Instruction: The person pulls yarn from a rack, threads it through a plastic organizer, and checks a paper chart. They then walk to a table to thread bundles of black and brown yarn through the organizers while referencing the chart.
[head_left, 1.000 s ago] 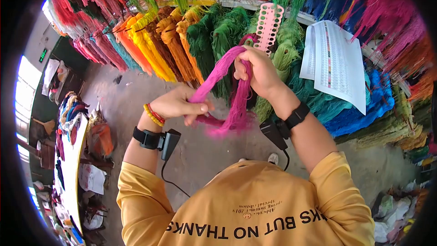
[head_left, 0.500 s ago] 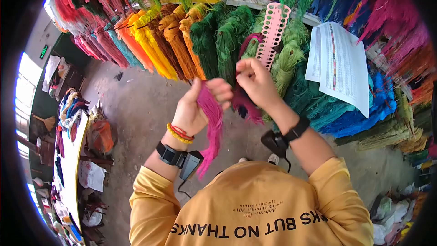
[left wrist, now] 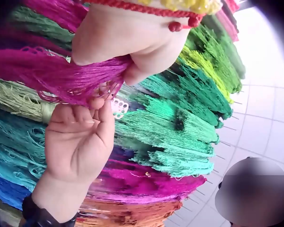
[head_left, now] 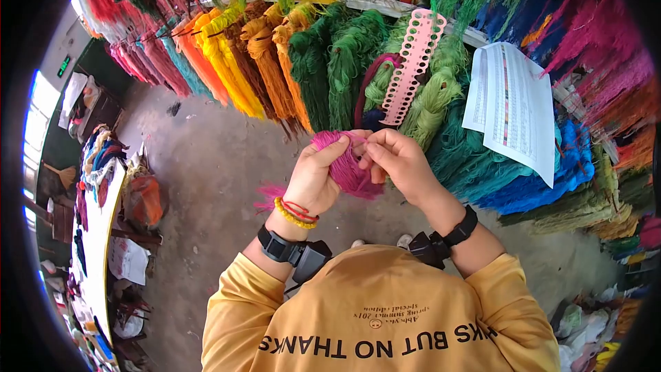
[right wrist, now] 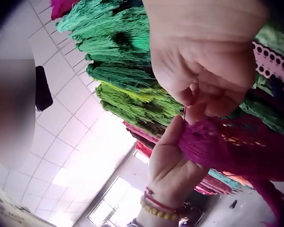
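A magenta yarn hank [head_left: 349, 170] is held in front of the chest, gripped by my left hand [head_left: 317, 178] with the thumb over its top. Loose strands trail out past the left wrist. My right hand [head_left: 399, 162] pinches a thin strand at the hank's near end with thumb and forefinger. In the left wrist view the yarn [left wrist: 71, 80] spreads from the left hand's grip, the right hand's fingertips right below it. The right wrist view shows the fine strand drawn up between the right fingers above the bundled yarn [right wrist: 203, 142].
A pink strip with punched holes [head_left: 412, 69] lies over green hanks [head_left: 358, 45], a darker magenta strand beside it. Printed sheets [head_left: 513, 107] rest on teal and blue hanks at right. Yellow and orange hanks [head_left: 227, 55] hang at left. A long white table [head_left: 103, 234] stands far left.
The magenta yarn, first stretched as a loop between both hands, then hanging over the left palm, is now bunched in the left hand. The right hand has come in to pinch a strand.
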`<state>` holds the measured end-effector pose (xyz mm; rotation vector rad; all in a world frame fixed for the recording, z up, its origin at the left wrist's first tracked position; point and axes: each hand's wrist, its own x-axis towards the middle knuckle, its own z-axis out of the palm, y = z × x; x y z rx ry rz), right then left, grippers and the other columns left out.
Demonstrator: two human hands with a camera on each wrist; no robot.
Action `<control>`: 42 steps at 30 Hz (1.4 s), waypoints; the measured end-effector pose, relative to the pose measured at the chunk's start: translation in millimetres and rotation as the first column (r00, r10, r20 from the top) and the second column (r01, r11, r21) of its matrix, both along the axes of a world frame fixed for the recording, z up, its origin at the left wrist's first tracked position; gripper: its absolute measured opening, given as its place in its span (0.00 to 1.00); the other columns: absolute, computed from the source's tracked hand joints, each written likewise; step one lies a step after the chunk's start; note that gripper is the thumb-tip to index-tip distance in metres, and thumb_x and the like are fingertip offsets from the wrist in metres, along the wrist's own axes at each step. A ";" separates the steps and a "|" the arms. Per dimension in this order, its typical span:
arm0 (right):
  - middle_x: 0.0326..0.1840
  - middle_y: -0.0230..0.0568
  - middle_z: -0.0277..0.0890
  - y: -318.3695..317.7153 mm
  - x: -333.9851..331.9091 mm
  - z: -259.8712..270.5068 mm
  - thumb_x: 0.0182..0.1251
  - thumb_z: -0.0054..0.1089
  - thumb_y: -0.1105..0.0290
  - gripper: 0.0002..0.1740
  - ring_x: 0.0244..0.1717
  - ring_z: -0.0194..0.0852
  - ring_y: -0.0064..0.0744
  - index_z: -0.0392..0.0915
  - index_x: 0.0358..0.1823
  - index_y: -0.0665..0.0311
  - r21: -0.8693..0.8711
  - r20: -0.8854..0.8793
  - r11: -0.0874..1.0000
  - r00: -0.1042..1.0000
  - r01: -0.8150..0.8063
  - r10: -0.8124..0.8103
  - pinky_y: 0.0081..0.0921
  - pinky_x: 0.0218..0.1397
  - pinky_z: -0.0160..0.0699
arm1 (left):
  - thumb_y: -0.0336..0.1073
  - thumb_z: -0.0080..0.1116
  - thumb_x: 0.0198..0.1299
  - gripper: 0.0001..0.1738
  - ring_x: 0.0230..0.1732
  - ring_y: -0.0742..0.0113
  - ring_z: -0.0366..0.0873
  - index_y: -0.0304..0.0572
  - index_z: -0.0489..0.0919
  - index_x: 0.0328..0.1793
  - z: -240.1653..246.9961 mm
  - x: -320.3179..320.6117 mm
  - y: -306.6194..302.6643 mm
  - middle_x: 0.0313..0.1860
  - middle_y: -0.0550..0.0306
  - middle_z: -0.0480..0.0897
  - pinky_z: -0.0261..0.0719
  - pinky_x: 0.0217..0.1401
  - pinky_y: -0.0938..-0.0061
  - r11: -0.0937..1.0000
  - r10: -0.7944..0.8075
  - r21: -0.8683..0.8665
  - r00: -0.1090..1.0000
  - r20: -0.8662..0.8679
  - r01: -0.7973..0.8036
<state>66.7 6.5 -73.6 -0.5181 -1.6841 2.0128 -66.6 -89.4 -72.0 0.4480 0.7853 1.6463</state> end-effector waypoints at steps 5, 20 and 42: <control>0.27 0.31 0.73 6.1 2.2 -6.8 0.65 0.51 0.71 0.06 0.22 0.66 0.15 0.73 0.39 0.66 -0.045 0.007 0.998 0.999 -0.043 0.043 0.12 0.24 0.65 | 0.34 0.45 0.65 0.16 0.42 0.64 0.79 0.26 0.72 0.52 3.5 0.3 1.4 0.45 0.48 0.79 0.80 0.46 0.70 1.000 0.019 -0.004 1.000 0.001 -0.019; 0.17 0.23 0.65 9.2 7.2 -6.7 0.65 0.54 0.64 0.10 0.16 0.57 0.11 0.75 0.38 0.64 -0.099 0.031 0.976 0.980 -0.192 0.196 0.12 0.20 0.55 | 0.35 0.47 0.65 0.16 0.33 0.69 0.78 0.29 0.72 0.53 0.6 -3.0 0.0 0.34 0.57 0.79 0.77 0.40 0.77 1.000 -0.022 -0.022 0.995 -0.101 0.019; 0.22 0.22 0.70 -8.5 2.4 2.1 0.62 0.56 0.71 0.05 0.21 0.60 0.08 0.76 0.34 0.66 0.068 0.018 0.997 0.999 0.039 -0.040 0.10 0.24 0.58 | 0.37 0.49 0.64 0.18 0.45 0.62 0.79 0.28 0.73 0.52 3.8 4.5 -4.5 0.46 0.47 0.79 0.78 0.49 0.70 0.998 0.060 0.016 0.993 -0.106 -0.059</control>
